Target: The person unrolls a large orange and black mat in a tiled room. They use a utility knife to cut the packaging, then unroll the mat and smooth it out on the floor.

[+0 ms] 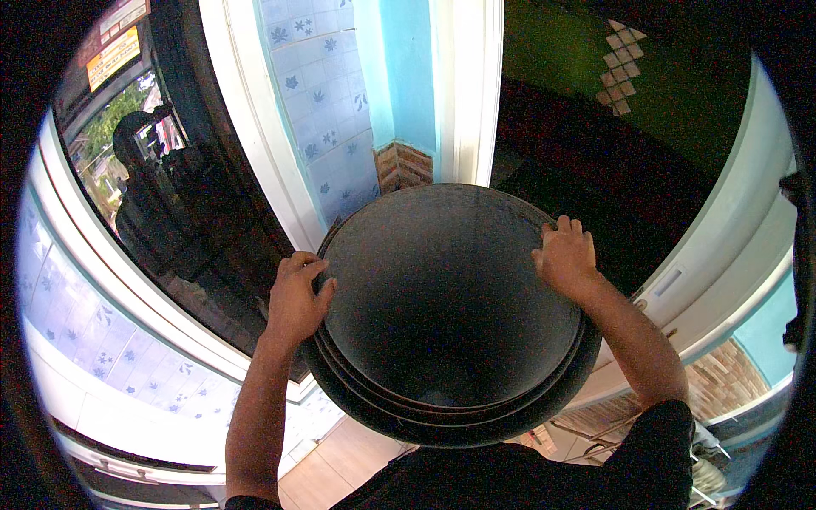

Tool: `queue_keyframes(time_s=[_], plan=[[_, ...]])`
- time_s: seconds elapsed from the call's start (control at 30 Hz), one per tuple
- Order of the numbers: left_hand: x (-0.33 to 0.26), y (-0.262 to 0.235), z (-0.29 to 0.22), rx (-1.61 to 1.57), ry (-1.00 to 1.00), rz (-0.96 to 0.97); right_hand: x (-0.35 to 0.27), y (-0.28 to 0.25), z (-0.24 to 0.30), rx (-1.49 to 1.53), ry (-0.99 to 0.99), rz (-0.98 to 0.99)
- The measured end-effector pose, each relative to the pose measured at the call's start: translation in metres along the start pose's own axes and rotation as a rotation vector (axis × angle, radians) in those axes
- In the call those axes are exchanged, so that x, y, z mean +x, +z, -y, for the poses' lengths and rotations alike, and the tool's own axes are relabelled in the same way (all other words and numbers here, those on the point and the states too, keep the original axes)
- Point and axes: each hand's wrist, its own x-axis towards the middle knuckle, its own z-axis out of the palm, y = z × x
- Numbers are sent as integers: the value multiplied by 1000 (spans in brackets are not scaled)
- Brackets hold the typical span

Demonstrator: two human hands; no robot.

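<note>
The left hand [299,297] and right hand [568,257] bear a nested stack of dark round pans [450,289] by opposite sides of its rim; below shows pale tiled floor [330,467].

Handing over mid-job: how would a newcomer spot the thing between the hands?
Start at the white door frame at top centre. Below it in the picture, the left hand and right hand grip a large round vessel. Unlike the frame, it is dark and circular, with rims layered along its near side.
</note>
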Motion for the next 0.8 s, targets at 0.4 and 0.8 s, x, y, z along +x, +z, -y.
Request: queue_keyframes(time_s=[0.4, 0.8], plan=[[-2, 0, 1, -14, 1, 5, -4, 9, 8, 37, 47, -7], [-5, 3, 6, -37, 21, -16, 0, 3, 12, 99, 108, -42]])
